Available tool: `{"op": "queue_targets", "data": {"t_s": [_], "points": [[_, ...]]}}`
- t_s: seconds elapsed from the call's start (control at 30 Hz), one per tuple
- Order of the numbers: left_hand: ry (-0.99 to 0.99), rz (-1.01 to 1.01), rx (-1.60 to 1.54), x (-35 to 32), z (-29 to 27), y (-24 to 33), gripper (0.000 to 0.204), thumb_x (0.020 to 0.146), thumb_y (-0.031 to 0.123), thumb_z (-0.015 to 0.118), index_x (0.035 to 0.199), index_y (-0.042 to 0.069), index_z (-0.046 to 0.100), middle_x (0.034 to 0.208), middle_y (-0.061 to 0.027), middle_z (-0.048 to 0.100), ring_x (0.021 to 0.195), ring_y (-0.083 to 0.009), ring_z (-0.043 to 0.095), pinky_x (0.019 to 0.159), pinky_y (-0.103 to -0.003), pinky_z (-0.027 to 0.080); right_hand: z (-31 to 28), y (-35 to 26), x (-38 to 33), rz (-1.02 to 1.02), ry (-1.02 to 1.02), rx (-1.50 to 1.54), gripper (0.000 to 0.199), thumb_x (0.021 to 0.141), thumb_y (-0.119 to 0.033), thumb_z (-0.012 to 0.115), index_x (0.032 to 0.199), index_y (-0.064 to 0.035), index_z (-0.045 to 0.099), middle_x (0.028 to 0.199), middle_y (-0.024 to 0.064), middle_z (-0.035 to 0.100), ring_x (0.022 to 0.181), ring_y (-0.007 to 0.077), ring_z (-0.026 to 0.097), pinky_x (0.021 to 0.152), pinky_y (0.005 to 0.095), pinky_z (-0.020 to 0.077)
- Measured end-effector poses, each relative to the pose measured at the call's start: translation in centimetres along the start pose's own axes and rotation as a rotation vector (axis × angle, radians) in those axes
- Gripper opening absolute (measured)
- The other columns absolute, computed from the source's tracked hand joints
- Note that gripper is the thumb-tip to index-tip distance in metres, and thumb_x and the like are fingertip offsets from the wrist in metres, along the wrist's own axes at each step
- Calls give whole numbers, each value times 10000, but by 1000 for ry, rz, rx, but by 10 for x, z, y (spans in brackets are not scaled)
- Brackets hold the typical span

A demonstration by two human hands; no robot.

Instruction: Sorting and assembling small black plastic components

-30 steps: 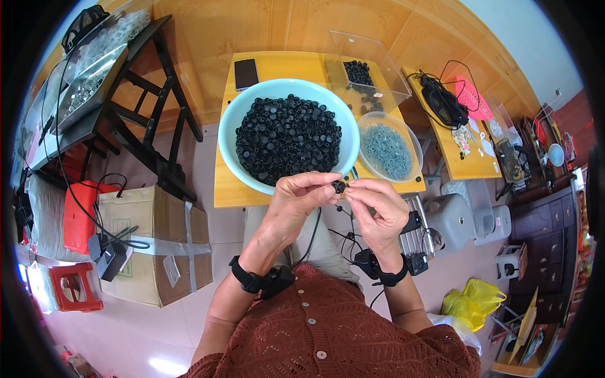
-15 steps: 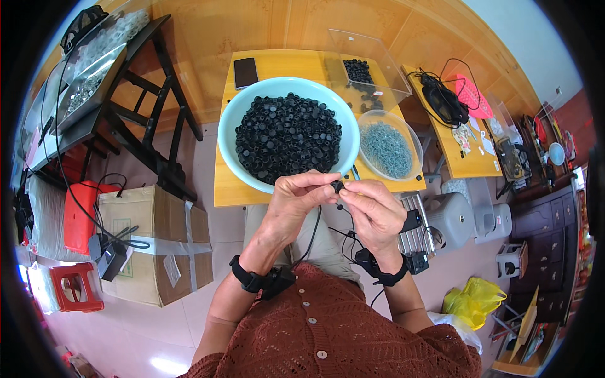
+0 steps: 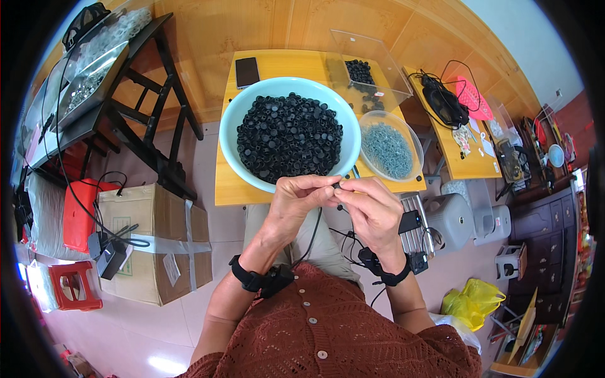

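My left hand (image 3: 296,198) and my right hand (image 3: 373,208) meet just past the table's near edge, fingertips pinched together. Between them is a small black plastic cap (image 3: 336,186), mostly hidden by the fingers. Directly beyond, a light-blue basin (image 3: 227,148) is heaped with small black plastic caps (image 3: 287,135). To its right, a translucent round tub (image 3: 418,157) holds many small silvery screws (image 3: 386,150). Farther back, a clear plastic box (image 3: 372,53) lies near more black caps (image 3: 360,72).
A dark phone (image 3: 247,72) lies on the yellow table (image 3: 230,192), left of the basin. At left stand a black rack (image 3: 151,126) and a cardboard box (image 3: 148,252). A second yellow table (image 3: 466,160) with cables is on the right. Cables hang below my wrists.
My fingers have closed further over the black cap, so less of it shows. Both hands otherwise stay nearly in place.
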State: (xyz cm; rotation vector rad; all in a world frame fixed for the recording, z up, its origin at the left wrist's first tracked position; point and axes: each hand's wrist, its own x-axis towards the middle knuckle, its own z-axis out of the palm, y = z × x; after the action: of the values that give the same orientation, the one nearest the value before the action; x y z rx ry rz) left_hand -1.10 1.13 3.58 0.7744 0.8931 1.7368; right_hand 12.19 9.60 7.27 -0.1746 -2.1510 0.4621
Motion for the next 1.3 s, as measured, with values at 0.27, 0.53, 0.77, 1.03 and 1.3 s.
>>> {"op": "queue_targets", "data": {"t_s": [0.27, 0.53, 0.77, 1.03, 1.3], "points": [[63, -93, 60, -4, 0, 3, 197, 826, 64, 598, 999, -20, 642, 917, -108, 660, 810, -149, 640, 757, -302, 540, -1, -8, 7, 211, -119, 27, 247, 647, 110, 633, 859, -5, 580, 790, 98, 608, 710, 254, 607, 602, 322, 490], [50, -298, 44, -2, -8, 3, 191, 813, 91, 610, 953, -36, 636, 867, -101, 655, 734, -148, 639, 698, -272, 542, 4, -12, -4, 313, -115, 69, 231, 672, 79, 672, 854, -3, 557, 767, 102, 623, 722, 217, 643, 638, 285, 500], [-4, -406, -76, -1, -13, 0, 234, 828, 86, 595, 1017, -51, 605, 904, -105, 649, 755, -156, 642, 722, -265, 537, 7, -10, -11, 237, -95, 62, 263, 660, 83, 654, 891, -16, 578, 753, 105, 602, 697, 249, 616, 609, 319, 490], [40, -402, -133, -1, -13, -13, 234, 851, 80, 561, 1060, -21, 593, 952, -100, 646, 815, -151, 637, 751, -280, 522, 19, -10, -22, 389, 1, 116, 282, 628, 54, 697, 886, -13, 604, 817, 82, 580, 651, 189, 577, 602, 285, 476], [78, -371, -115, -1, -12, -19, 254, 852, 76, 563, 1087, -18, 589, 970, -86, 636, 861, -150, 632, 791, -298, 518, 24, -4, -26, 405, 6, 77, 221, 638, 68, 657, 845, -3, 627, 790, 88, 576, 637, 174, 575, 569, 282, 466]]}}
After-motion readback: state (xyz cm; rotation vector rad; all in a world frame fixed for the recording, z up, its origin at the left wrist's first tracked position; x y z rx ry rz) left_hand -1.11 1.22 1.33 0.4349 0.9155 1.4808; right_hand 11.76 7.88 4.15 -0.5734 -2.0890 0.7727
